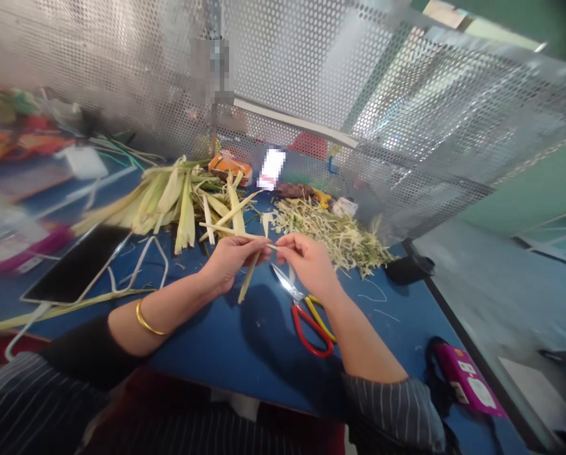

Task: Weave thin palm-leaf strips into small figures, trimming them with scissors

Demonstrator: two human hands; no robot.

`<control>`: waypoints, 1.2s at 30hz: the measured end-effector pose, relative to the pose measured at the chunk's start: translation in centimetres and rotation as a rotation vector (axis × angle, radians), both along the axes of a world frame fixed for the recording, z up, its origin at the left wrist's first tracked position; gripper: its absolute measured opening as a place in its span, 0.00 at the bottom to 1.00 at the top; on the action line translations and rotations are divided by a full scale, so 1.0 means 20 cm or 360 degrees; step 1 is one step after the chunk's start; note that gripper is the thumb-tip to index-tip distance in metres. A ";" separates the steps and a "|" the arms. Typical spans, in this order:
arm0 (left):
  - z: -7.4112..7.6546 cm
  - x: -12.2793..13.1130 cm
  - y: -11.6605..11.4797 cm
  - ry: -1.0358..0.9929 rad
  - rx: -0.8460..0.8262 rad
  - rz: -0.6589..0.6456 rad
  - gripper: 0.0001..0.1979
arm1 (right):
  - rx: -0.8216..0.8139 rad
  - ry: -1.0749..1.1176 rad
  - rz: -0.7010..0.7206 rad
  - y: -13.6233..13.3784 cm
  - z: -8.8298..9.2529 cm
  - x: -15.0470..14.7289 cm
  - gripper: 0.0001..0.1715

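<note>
My left hand (pixel 235 258) pinches pale corn husk strips (pixel 248 281), one hanging below the fingers and another sticking out to the left. My right hand (pixel 308 259) meets it from the other side, thumb and fingers closed on the strip's thin end between the two hands. Just below my right hand lie scissors (pixel 306 309) with red and yellow handles, blades parted. Beyond my left hand spreads a pile of long corn husks (pixel 164 199). Behind my right hand is a heap of shredded husk scraps (pixel 332 230).
A tablet (pixel 81 262) and a bent white wire or cable (pixel 157 262) lie to the left. An orange packet (pixel 230 167) and a lit phone (pixel 270 169) are at the back, before a perforated metal screen (pixel 301 69). At the right are a black cup-like object (pixel 410 268) and a magenta box (pixel 472 379).
</note>
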State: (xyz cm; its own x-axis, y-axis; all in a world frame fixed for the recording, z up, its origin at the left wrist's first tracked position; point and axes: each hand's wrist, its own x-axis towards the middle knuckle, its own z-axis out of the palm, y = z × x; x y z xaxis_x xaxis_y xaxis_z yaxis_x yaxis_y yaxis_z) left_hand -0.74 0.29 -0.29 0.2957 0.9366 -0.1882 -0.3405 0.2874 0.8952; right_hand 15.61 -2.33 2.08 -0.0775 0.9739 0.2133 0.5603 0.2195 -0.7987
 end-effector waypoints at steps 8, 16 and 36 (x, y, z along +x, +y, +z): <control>-0.01 0.00 0.01 -0.0202 0.0084 -0.0035 0.09 | 0.0438 -0.0423 -0.0166 -0.05 -0.03 -0.08 0.14; -0.02 0.00 0.01 -0.0259 0.0111 -0.0002 0.09 | 0.0103 -0.0059 0.0012 -0.02 -0.13 -0.12 0.10; -0.01 -0.01 0.00 -0.0161 0.0216 0.0070 0.14 | -0.0028 0.0006 0.0051 -0.02 -0.13 -0.13 0.16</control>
